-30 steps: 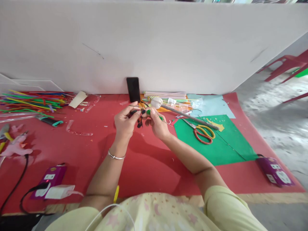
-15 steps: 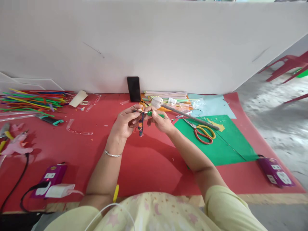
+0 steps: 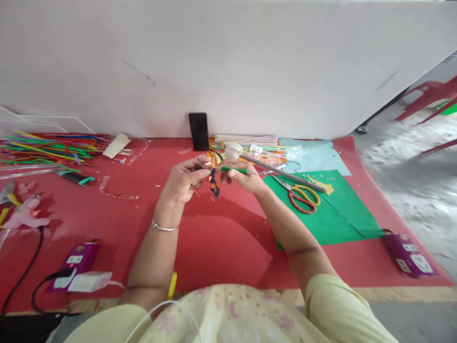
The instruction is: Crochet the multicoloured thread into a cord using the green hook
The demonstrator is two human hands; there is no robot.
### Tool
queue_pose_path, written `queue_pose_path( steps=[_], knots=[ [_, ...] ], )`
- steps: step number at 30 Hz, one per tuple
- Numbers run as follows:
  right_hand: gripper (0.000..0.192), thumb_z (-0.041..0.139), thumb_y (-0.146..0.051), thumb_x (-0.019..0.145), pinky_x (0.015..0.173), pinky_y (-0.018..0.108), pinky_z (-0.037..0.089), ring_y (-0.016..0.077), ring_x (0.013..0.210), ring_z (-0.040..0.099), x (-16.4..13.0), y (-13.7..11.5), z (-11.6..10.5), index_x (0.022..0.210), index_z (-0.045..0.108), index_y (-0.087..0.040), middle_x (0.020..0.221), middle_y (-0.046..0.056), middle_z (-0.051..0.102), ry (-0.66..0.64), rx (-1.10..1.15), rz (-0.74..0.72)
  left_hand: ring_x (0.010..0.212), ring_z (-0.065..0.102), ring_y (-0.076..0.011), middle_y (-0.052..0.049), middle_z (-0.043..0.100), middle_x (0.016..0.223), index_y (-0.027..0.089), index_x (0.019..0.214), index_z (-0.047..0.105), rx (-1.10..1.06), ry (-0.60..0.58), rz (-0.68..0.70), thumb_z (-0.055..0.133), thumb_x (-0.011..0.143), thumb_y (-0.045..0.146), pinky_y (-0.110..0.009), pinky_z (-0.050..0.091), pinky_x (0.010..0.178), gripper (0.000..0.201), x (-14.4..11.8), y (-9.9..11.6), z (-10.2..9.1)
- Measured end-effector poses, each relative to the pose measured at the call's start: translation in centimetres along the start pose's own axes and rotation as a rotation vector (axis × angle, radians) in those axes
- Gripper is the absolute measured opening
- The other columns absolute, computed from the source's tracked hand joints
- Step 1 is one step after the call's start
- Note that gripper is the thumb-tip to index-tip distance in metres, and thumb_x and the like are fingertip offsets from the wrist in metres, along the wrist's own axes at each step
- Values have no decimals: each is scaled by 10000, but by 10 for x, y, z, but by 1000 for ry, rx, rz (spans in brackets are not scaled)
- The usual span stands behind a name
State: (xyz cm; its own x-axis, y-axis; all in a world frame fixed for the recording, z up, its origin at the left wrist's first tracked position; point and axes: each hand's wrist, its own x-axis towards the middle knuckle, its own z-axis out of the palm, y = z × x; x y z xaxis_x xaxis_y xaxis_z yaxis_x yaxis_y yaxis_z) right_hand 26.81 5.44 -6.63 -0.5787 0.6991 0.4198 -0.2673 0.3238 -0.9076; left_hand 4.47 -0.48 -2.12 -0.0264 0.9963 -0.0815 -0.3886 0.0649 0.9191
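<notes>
Both hands are raised over the red mat [image 3: 221,247] near its middle. My left hand [image 3: 183,181] pinches the top of a small dark multicoloured beaded piece [image 3: 214,183] that dangles between the hands. My right hand [image 3: 243,177] grips a thin green-handled tool [image 3: 233,169], lying level, with its tip pointed left at that piece. A thin bangle [image 3: 164,228] circles my left wrist.
Red-and-yellow scissors [image 3: 302,195] and a grey stick with a white ball [image 3: 233,151] lie on green paper [image 3: 332,214] to the right. A black phone [image 3: 199,131] leans on the white wall. Coloured sticks [image 3: 46,147] lie far left; purple power strips [image 3: 73,267] sit at both front corners.
Both hands have shifted slightly right and up. The dangling piece has swung from under the left fingers to hang more to the right, and the green tool now lies more level.
</notes>
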Motion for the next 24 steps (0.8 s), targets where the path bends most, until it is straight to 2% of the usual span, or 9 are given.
queue_pose_path(
  steps=[6,10,12,19,24],
  knots=[
    [568,861,-687,989,678,278,633,186,788,806,-3,4,-15,1266,915,-194,1021,107,884,-58,-13,5,441,344,-7,-21,740,686,197,875,937,28,-38,-46,988,525,134,-202,200,448,359,-1,2,0],
    [505,890,-630,989,690,276,628,194,814,814,-2,-3,-19,1233,934,-191,998,114,891,-83,-14,-36,430,304,-16,50,551,529,200,878,940,32,-75,-92,969,550,136,-196,191,455,336,-1,3,-3],
    [481,914,-628,965,728,294,640,203,842,816,-1,-10,-21,1186,946,-202,980,108,886,-90,-31,-58,430,300,-17,64,512,515,199,880,940,30,-88,-96,968,557,145,-194,192,457,329,-1,2,-5],
    [398,899,-581,997,882,347,659,222,935,826,-1,-30,-28,1212,957,-251,1010,97,896,-116,-195,-109,445,326,-14,32,592,596,172,906,932,47,-105,-98,947,577,127,-198,202,460,332,0,2,-9],
    [444,893,-582,998,878,329,669,215,921,848,-1,-30,-30,1255,945,-224,1019,101,917,-153,-240,-161,441,355,-15,14,643,640,168,920,943,86,-136,-83,919,573,121,-203,217,462,350,-2,5,-9]
  ],
)
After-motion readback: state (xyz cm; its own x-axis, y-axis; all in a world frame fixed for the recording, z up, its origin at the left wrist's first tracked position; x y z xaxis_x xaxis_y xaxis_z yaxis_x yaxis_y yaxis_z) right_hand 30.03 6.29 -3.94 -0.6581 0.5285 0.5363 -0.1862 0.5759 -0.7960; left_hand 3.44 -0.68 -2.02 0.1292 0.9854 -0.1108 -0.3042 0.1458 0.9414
